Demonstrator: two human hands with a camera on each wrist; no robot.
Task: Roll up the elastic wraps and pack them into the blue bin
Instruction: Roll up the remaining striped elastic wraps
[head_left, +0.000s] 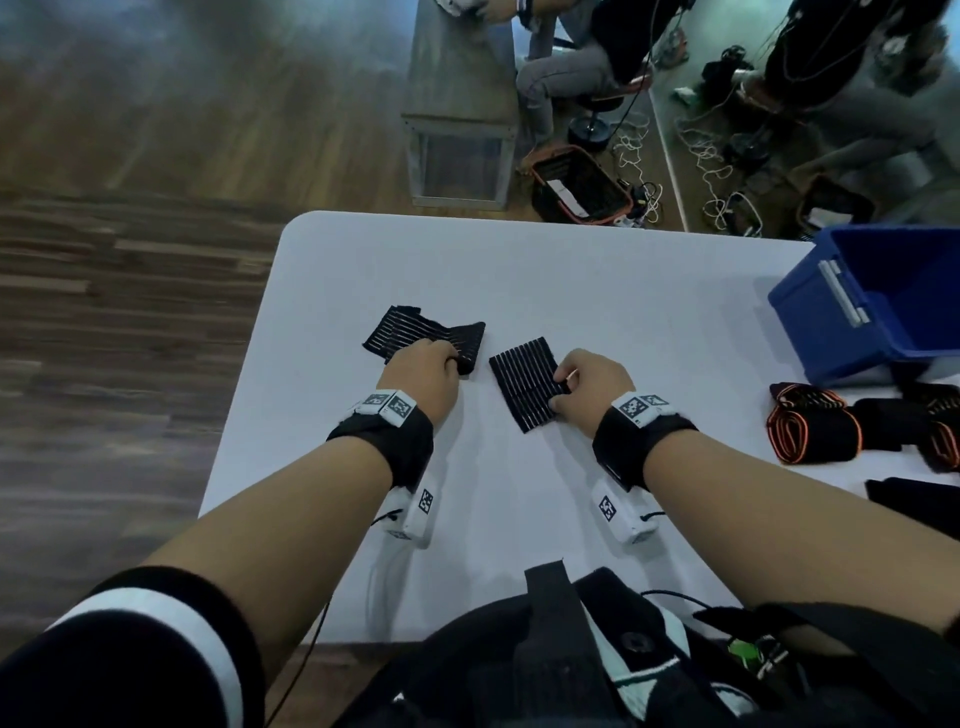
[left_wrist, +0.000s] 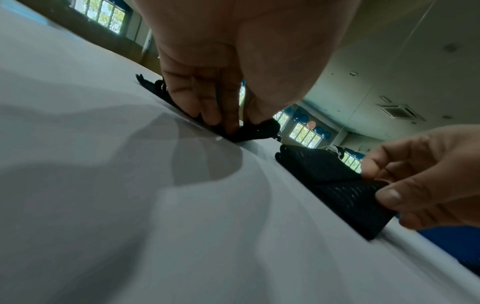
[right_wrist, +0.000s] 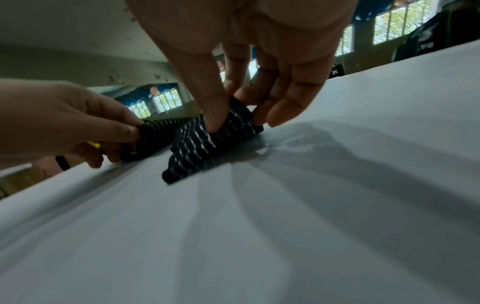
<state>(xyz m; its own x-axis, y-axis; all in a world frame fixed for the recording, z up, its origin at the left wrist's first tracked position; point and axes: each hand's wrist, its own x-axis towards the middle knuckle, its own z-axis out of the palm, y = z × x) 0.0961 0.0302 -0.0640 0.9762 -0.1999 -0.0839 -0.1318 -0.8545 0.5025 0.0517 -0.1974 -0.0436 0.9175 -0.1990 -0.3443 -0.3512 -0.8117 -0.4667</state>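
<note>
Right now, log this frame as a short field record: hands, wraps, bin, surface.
left hand: pinches the near end of the left black wrap
right hand: pinches the right edge of the right black wrap
wraps held: both on the white table, apart from each other
blue bin: far right of the table, contents not visible
other wraps: orange-edged wraps in front of the bin
task state: no wrap seen in the bin

Two black wraps (head_left: 426, 338) (head_left: 524, 382) lie flat, two orange-edged rolls (head_left: 810, 426) (head_left: 935, 431) beside one bin (head_left: 841, 312), and two hands (head_left: 423, 376) (head_left: 597, 387).
</note>
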